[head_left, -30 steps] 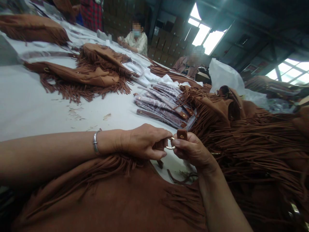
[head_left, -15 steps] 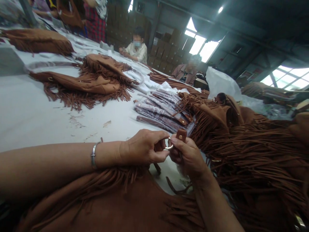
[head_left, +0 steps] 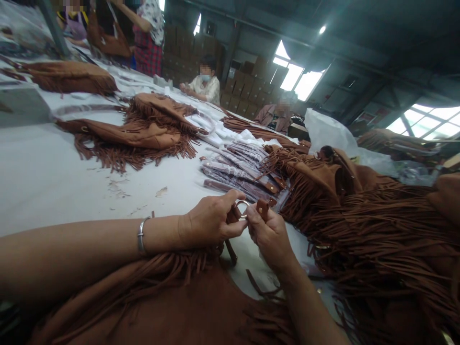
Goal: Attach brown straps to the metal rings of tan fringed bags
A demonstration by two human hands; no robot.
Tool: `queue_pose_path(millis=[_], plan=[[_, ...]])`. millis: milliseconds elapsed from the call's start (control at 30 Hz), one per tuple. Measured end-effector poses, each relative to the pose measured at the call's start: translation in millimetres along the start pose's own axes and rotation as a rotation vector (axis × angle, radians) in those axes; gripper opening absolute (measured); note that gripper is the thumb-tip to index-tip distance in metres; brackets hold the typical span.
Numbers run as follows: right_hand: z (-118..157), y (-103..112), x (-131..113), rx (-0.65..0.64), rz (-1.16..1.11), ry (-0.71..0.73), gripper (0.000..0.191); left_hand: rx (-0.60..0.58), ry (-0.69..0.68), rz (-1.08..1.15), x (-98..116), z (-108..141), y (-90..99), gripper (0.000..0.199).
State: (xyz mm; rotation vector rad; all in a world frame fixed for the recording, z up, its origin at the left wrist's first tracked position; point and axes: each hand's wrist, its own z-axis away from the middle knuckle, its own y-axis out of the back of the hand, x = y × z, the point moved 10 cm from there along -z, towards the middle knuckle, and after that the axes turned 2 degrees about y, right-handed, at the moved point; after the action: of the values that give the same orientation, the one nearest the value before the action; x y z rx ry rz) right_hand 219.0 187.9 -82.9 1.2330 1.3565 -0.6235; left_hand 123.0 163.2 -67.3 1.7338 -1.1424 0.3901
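Between my hands is a gold-coloured metal ring (head_left: 242, 209). My left hand (head_left: 212, 218) pinches it from the left with thumb and fingers. My right hand (head_left: 269, 235) is closed on a brown leather strap end (head_left: 262, 209) with a small metal stud, its thumb right against the ring's edge. Whether the strap passes through the ring is hidden by the fingers. Below my forearms lies a brown fringed bag (head_left: 187, 302), close to my body. A dark strap piece (head_left: 230, 251) hangs just under my left hand.
Fringed bags (head_left: 125, 136) lie across the white table (head_left: 72, 191). Plastic-wrapped straps (head_left: 237, 170) are stacked ahead of my hands. A large heap of fringed bags (head_left: 377, 225) fills the right side. Several people are around the table, one wearing a mask (head_left: 205, 84).
Both hands have shifted slightly left with the ring and strap. The ring has turned to face me more, so its round opening shows.
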Motion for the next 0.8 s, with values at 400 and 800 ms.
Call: queue_pose_path(millis=[400, 800], plan=[[7.9, -7.2, 1.0, -0.326, 0.001, -0.093, 0.028, -0.118, -0.419, -0.264, 36.4, 13.4, -9.8, 0.016], [7.6, 12.4, 21.4, -0.247, -0.273, -0.244, 0.054, -0.052, 0.082, 0.151, 1.2, 7.8, -0.6, 0.035]])
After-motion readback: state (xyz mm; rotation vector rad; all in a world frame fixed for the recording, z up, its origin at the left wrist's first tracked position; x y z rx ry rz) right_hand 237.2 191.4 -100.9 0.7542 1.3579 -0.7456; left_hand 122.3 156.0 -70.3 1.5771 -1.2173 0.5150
